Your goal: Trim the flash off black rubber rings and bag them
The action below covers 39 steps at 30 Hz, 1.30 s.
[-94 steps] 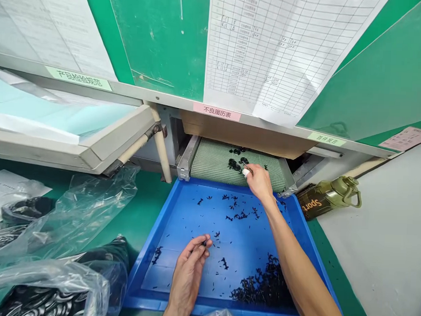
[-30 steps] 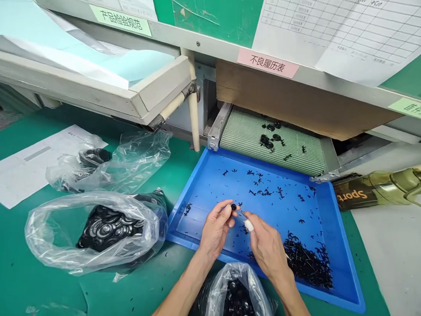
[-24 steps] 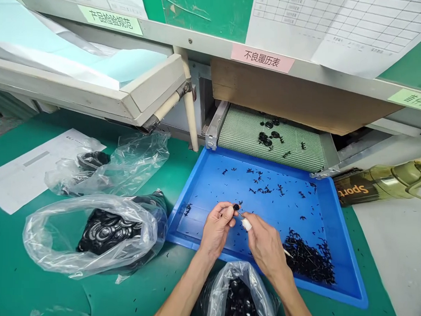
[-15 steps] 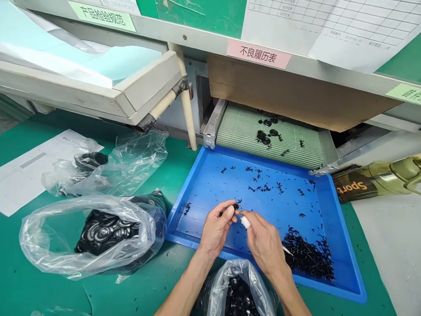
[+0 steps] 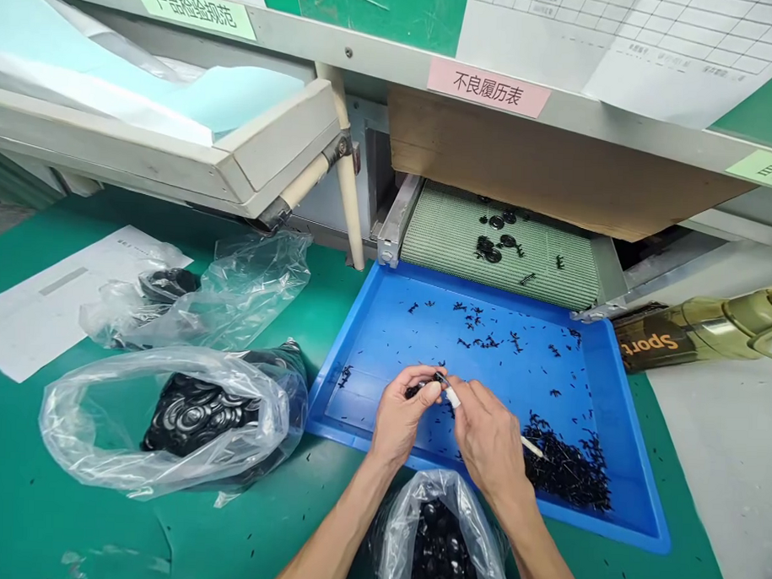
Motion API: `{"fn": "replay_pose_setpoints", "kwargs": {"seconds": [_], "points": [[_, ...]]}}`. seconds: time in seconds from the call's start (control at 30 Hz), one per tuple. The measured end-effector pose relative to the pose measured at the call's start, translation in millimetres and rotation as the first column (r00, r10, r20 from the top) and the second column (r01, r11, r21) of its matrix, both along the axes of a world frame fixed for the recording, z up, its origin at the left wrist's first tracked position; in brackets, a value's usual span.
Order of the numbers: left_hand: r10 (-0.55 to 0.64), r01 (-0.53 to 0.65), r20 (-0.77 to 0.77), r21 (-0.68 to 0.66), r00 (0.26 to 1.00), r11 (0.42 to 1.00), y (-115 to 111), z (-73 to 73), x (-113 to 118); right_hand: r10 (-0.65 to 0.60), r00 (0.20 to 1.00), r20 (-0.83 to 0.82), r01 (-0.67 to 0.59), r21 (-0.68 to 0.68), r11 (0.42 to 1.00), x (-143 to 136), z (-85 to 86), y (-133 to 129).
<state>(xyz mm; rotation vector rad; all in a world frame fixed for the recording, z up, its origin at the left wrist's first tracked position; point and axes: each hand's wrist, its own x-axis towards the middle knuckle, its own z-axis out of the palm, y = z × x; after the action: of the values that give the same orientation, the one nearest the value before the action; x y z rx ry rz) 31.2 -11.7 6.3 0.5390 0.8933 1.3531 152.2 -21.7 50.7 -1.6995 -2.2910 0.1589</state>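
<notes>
Green worktop (image 5: 225, 541) here, blue tray (image 5: 645, 501) sitting on it, conveyor belt (image 5: 438, 241) ending at the tray's far edge. Left hand (image 5: 402, 412) has its fingers pinched on a small black part (image 5: 438, 377) over the tray — right hand (image 5: 490, 432) is closed around a thin tool (image 5: 532, 447), tip right by that part. Can't tell if they touch, fingers cover too much. Near plastic bag (image 5: 395, 535) gets cut off at the bottom.

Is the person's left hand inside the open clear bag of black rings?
No, the left hand is over the blue tray, holding small black parts, apart from the open clear bag.
</notes>
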Motion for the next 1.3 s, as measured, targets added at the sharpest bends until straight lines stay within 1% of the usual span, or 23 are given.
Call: {"fn": "replay_pose_setpoints", "kwargs": {"seconds": [0.2,0.4,0.53,0.6,0.63,0.73,0.83,0.97,1.07,1.17,1.23,1.3], "points": [[0.048,-0.049,-0.048,-0.021,0.998,0.999,-1,0.0,1,0.043,0.999,-0.002,-0.043,-0.032,0.999,3,1.5,-1],[0.053,-0.056,-0.131,-0.016,0.99,0.998,-1,-0.8,1,0.003,1.0,0.03,-0.004,0.016,1.0,0,-1.3,-2],[0.056,-0.059,-0.155,-0.01,0.986,0.998,-2,-2.2,0,-0.017,1.0,0.025,0.016,0.035,0.999,-4,-4.2,-3],[0.064,-0.064,-0.151,0.0,0.986,0.998,-2,-2.5,0,-0.028,0.999,-0.022,0.028,-0.003,1.0,-6,-4.5,-3],[0.065,-0.065,-0.146,0.007,0.987,0.998,-2,-2.5,-1,-0.031,0.997,-0.073,0.029,-0.035,0.999,-6,-4.4,-3],[0.06,-0.057,-0.134,0.02,0.989,0.998,-1,-2.3,-1,-0.037,0.955,-0.293,-0.012,-0.165,0.986,-4,-3.9,-1],[0.039,-0.038,-0.141,0.009,0.989,0.999,-1,-1.8,-2,-0.107,0.887,-0.45,-0.043,-0.311,0.949,1,-4.8,2],[0.005,-0.005,-0.168,0.0,0.986,1.0,-1,-0.3,-2,-0.21,0.817,-0.537,-0.082,-0.468,0.88,7,-5.8,8],[-0.003,0.005,-0.176,0.009,0.984,1.0,-1,0.8,-1,-0.255,0.746,-0.616,-0.145,-0.524,0.839,12,-4.9,12],[-0.019,0.022,-0.189,0.012,0.982,1.0,-1,1.0,1,-0.296,0.675,-0.676,-0.192,-0.548,0.814,15,-5.1,13],[-0.042,0.044,-0.201,0.002,0.979,0.999,-1,0.7,1,-0.306,0.671,-0.676,-0.178,-0.547,0.818,17,-6.6,13],[-0.064,0.063,-0.207,-0.015,0.976,0.998,0,0.4,1,-0.304,0.691,-0.655,-0.145,-0.538,0.83,18,-8.6,12]]}}
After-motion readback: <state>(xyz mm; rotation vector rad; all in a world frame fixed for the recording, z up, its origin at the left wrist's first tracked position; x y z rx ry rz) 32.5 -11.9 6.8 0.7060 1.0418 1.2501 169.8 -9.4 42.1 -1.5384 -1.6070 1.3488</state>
